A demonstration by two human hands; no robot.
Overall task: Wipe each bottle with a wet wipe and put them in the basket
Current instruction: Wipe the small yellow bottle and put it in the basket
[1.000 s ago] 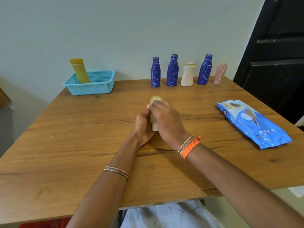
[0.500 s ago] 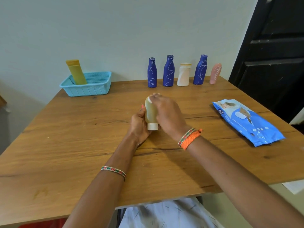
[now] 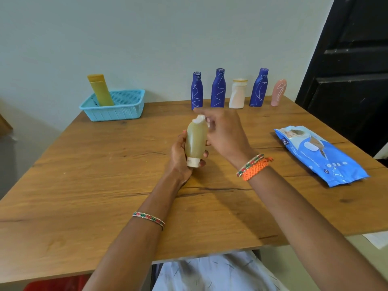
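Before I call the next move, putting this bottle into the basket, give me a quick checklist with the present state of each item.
1. Bottle held firmly: ok. The left hand grips the yellowish bottle, cap end down.
2. Wipe in hand: ok. The right hand pinches the wet wipe at the bottle's upper end.
3. Bottle wiped all over: cannot tell.
4. Room in the basket: ok. Only the yellow tube leans in its left part.
5. Path to the basket: ok, bare table between.
6. Bottles not yet wiped: not ok, five bottles stand at the far edge.
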